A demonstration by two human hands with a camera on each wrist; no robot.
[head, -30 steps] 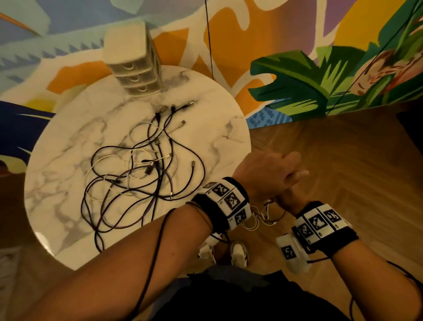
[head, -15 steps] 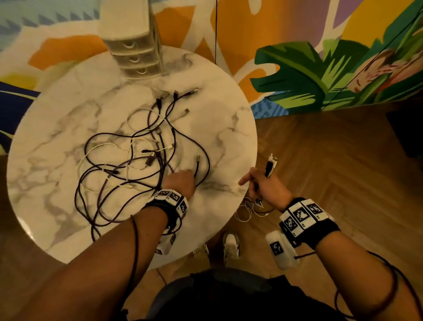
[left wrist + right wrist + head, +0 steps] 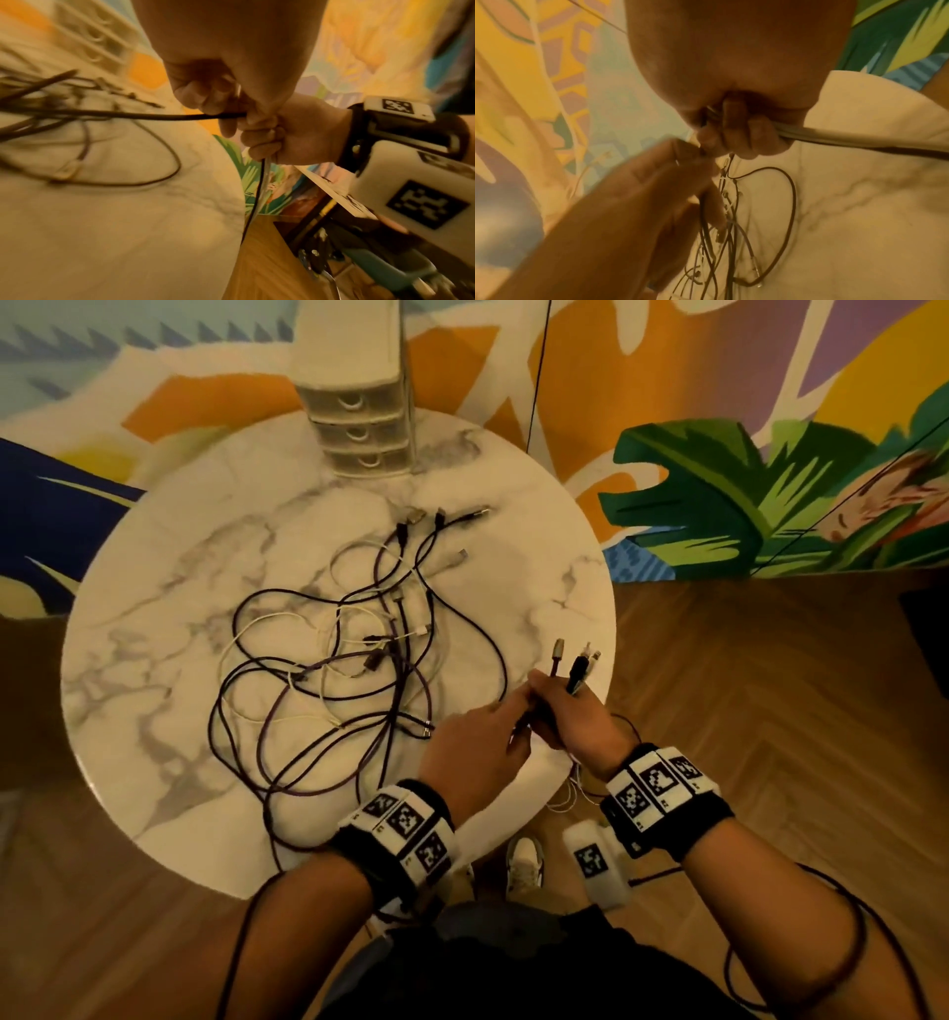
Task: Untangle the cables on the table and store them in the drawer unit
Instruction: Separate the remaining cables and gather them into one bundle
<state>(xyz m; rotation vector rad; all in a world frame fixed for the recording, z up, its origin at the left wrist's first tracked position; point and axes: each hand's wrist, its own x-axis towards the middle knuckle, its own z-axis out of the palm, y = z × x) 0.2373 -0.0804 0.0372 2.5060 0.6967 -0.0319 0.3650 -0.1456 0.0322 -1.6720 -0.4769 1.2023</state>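
round marble table point(image 3: 154, 711) on wood floor point(image 3: 770, 711), seemingly by mural point(image 3: 719, 495).

A round white marble table point(image 3: 154, 660) with grey veins stands on a wooden floor point(image 3: 770, 711). A loose tangle of dark and white cables point(image 3: 359, 649) lies on its middle. Beyond the tangle, at the far edge, stands a small cream drawer unit point(image 3: 354, 403) with three drawers, well apart from the cables.

Colourful leaf mural point(image 3: 744, 495), herringbone wood floor point(image 3: 770, 711)
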